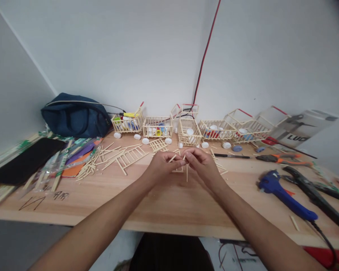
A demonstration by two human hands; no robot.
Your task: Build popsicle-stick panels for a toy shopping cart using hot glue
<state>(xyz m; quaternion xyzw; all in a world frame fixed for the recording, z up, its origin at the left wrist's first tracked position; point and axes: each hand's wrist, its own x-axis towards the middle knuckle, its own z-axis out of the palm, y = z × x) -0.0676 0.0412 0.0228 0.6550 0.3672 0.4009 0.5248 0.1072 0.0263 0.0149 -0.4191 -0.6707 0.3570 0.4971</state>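
Note:
Both hands meet above the middle of the wooden table, fingertips nearly touching. My left hand [163, 164] is closed in a pinch on a short wooden stick [172, 158]. Opposite it, my right hand [200, 162] pinches a thin wooden stick [187, 174] that points down toward the tabletop. Part of a small stick frame [180, 168] shows between and behind the fingers; whether it is held or lying on the table is unclear. A ladder-like stick frame [132, 157] lies left of my left hand, beside a pile of loose sticks [89, 165].
Several small stick carts with wheels [157, 127] line the wall. A blue bag [76, 116], a black panel [24, 160] and wrapped sticks are at left. On the right lie a black pen [232, 156], orange-handled pliers [282, 158], a blue glue gun [288, 197] and black-handled cutters [316, 195].

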